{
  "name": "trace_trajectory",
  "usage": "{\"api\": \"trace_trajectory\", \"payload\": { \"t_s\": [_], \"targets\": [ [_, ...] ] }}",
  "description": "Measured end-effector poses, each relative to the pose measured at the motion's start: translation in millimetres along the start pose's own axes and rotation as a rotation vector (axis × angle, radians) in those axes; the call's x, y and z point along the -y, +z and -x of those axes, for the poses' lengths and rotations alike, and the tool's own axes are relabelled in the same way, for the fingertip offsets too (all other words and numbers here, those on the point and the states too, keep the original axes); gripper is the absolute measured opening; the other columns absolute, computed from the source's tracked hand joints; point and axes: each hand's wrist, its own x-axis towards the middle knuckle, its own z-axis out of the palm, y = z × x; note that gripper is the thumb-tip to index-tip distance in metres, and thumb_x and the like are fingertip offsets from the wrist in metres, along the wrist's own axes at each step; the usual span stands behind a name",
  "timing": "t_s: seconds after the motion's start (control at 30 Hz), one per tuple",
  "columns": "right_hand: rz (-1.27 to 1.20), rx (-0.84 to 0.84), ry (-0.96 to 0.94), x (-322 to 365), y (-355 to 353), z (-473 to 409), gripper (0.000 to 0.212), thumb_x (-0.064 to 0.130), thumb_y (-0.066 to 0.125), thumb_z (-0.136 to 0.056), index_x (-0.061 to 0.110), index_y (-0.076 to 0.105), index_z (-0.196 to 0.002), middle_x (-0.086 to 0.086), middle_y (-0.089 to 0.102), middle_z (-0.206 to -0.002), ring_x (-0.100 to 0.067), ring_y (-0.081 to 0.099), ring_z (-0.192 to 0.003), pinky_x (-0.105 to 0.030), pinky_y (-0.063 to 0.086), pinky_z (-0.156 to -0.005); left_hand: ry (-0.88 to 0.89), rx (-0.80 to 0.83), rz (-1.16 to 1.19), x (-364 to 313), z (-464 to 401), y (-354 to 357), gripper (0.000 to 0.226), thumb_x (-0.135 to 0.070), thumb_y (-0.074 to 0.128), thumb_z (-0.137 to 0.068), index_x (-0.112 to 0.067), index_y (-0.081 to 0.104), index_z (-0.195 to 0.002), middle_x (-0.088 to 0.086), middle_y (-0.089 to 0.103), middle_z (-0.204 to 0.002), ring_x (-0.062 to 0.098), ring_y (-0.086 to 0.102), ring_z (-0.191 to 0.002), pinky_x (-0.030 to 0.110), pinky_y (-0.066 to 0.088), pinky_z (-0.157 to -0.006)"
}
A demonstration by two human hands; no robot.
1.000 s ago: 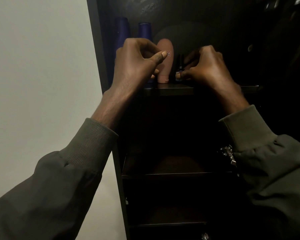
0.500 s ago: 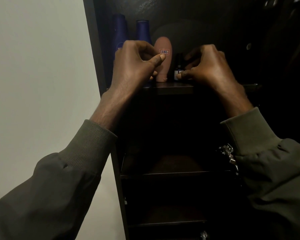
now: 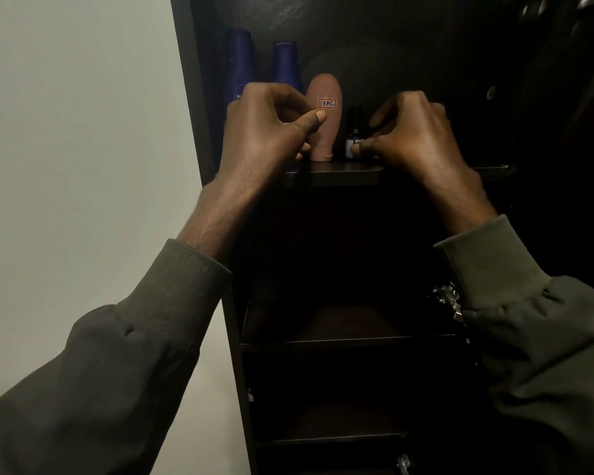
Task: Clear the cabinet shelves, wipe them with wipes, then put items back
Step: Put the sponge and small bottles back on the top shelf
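both hands up at the top shelf [image 3: 336,173] of the dark cabinet [image 3: 199,97], among the bottles.

pink tube [image 3: 324,114], upright on its cap, label "17ac", stands mid-shelf; left hand [image 3: 264,128] just beside it, fingers curled, thumb tip against the tube's side, grip unclear. small dark bottle [image 3: 354,138] stands just right of the tube; right hand [image 3: 415,135] pinches its lower part with curled fingers. two blue bottles [image 3: 284,63] upright behind the left hand. lower shelves dark. pale wall [image 3: 66,132] at left.
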Motion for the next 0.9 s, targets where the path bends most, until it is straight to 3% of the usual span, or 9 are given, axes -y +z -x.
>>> {"api": "trace_trajectory", "payload": {
  "t_s": [0.17, 0.33, 0.5, 0.63, 0.7, 0.77, 0.83, 0.9],
  "targets": [
    [-0.077, -0.136, -0.051, 6, -18, 30, 0.035, 0.039, 0.082, -0.072, 0.03, 0.059, -0.096, 0.01, 0.064, -0.086, 0.002, 0.06, -0.08, -0.016, 0.048, -0.066, 0.003, -0.016, 0.037, -5, 11, -3, 0.02, -0.028, 0.07, -0.09, -0.013, 0.072, -0.102, -0.002, 0.074, -0.086, 0.007, 0.072, -0.068, 0.019, 0.058, -0.061],
    [-0.217, -0.074, -0.115, 11, -30, 85, 0.031, 0.034, 0.08, -0.075, 0.028, 0.06, -0.097, 0.011, 0.066, -0.087, 0.005, 0.064, -0.08, -0.014, 0.051, -0.07, 0.064, 0.003, 0.131, -12, 51, -4, 0.02, -0.027, 0.069, -0.091, -0.013, 0.072, -0.104, -0.004, 0.074, -0.091, 0.007, 0.073, -0.074, 0.022, 0.06, -0.068],
    [-0.334, 0.11, -0.106, -6, -16, 140, 0.027, 0.032, 0.082, -0.074, 0.026, 0.063, -0.092, 0.009, 0.069, -0.086, 0.002, 0.067, -0.08, -0.023, 0.057, -0.073, -0.047, 0.07, 0.256, -4, 116, 4, 0.017, -0.026, 0.068, -0.092, -0.015, 0.073, -0.103, -0.004, 0.075, -0.089, 0.009, 0.073, -0.074, 0.02, 0.056, -0.065],
    [-0.391, 0.265, -0.053, -34, 13, 189, 0.023, 0.03, 0.081, -0.076, 0.025, 0.062, -0.088, 0.006, 0.068, -0.082, -0.004, 0.066, -0.073, -0.027, 0.059, -0.067, -0.171, 0.159, 0.249, 27, 182, 16, 0.016, -0.026, 0.064, -0.093, -0.017, 0.073, -0.104, -0.008, 0.074, -0.089, 0.006, 0.072, -0.08, 0.02, 0.056, -0.067],
    [-0.43, 0.386, 0.033, -53, 34, 215, 0.021, 0.027, 0.081, -0.077, 0.026, 0.062, -0.085, 0.003, 0.068, -0.076, -0.01, 0.066, -0.067, -0.03, 0.059, -0.062, -0.291, 0.177, 0.218, 51, 217, 26, 0.014, -0.027, 0.065, -0.093, -0.02, 0.074, -0.101, -0.009, 0.074, -0.085, 0.007, 0.071, -0.076, 0.023, 0.057, -0.066],
    [-0.46, 0.503, 0.158, -74, 57, 239, 0.021, 0.023, 0.083, -0.075, 0.023, 0.063, -0.082, 0.005, 0.067, -0.069, -0.005, 0.064, -0.06, -0.024, 0.054, -0.057, -0.434, 0.157, 0.215, 75, 252, 36, 0.011, -0.025, 0.066, -0.093, -0.021, 0.075, -0.098, -0.008, 0.075, -0.081, 0.008, 0.072, -0.07, 0.026, 0.059, -0.063],
    [-0.442, 0.636, 0.29, -102, 86, 266, 0.02, 0.019, 0.083, -0.074, 0.022, 0.064, -0.08, 0.008, 0.067, -0.066, 0.0, 0.062, -0.058, -0.018, 0.049, -0.057, -0.586, 0.184, 0.161, 100, 292, 48, 0.009, -0.024, 0.067, -0.092, -0.023, 0.075, -0.096, -0.009, 0.075, -0.079, 0.006, 0.072, -0.067, 0.027, 0.059, -0.065],
    [-0.392, 0.741, 0.4, -131, 117, 296, 0.021, 0.015, 0.083, -0.074, 0.023, 0.064, -0.079, 0.006, 0.068, -0.068, -0.002, 0.064, -0.06, -0.022, 0.052, -0.061, -0.708, 0.261, 0.08, 127, 337, 60, 0.009, -0.024, 0.067, -0.092, -0.025, 0.075, -0.093, -0.009, 0.075, -0.076, 0.005, 0.071, -0.066, 0.03, 0.06, -0.066]
  ]
}}
